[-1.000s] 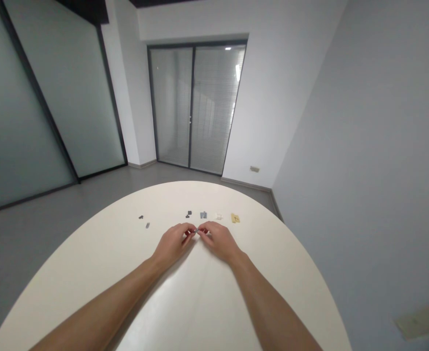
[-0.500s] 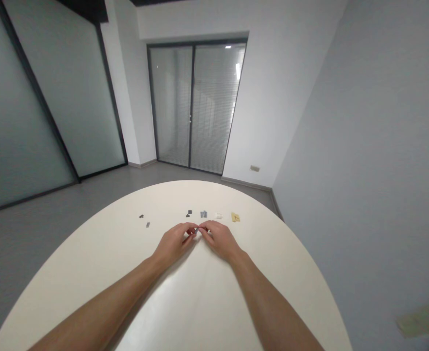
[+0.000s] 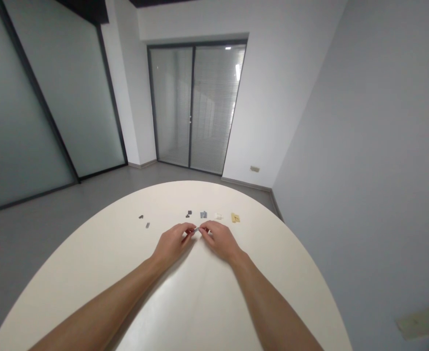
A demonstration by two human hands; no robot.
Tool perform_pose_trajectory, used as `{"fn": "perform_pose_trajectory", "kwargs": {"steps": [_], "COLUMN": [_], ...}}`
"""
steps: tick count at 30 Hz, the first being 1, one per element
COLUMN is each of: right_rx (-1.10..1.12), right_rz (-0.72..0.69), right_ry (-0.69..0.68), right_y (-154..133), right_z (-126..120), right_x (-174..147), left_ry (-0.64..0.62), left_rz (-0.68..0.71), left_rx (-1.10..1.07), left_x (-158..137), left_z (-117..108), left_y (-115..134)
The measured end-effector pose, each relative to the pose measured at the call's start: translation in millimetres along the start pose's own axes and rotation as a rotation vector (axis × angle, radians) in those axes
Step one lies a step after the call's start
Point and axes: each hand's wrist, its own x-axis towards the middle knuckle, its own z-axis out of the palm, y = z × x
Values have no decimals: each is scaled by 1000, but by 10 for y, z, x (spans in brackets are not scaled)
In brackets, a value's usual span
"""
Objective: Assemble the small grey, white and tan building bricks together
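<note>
Between my two hands, just above the white table (image 3: 185, 307), is a small grey piece (image 3: 196, 229), too small to tell its kind. My left hand (image 3: 173, 241) pinches its left end with thumb and fingers. At the other end, my right hand (image 3: 217, 238) is closed with the fingertips on the same piece. Beyond the hands lie small dark pieces (image 3: 189, 213), blue-grey pieces (image 3: 203, 214), whitish pieces (image 3: 218, 216) and yellow pieces (image 3: 235, 218), in a row of little groups.
Left of the row, a small dark piece (image 3: 140, 217) and a small grey block (image 3: 147, 225) lie apart on the table. The round table edge curves away at the far side. Behind it stand a glass door (image 3: 192, 107) and white walls.
The small grey piece between my fingertips has turned and now lies flatter, reaching from one hand to the other. Both hands stay almost in place.
</note>
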Motion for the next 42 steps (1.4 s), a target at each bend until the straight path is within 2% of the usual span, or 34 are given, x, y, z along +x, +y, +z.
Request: {"fn": "perform_pose_trajectory", "kwargs": {"steps": [21, 42], "right_rx": [-11, -1], "right_rz": [-28, -27], "right_ry": [29, 29], "right_y": [45, 34], "right_z": [37, 29], "right_x": [-4, -12], "left_ry": [50, 32], "left_rz": [12, 20], "left_rx": [38, 11], "left_x": [1, 10], "left_z": [31, 38], "left_y": [-28, -46]}}
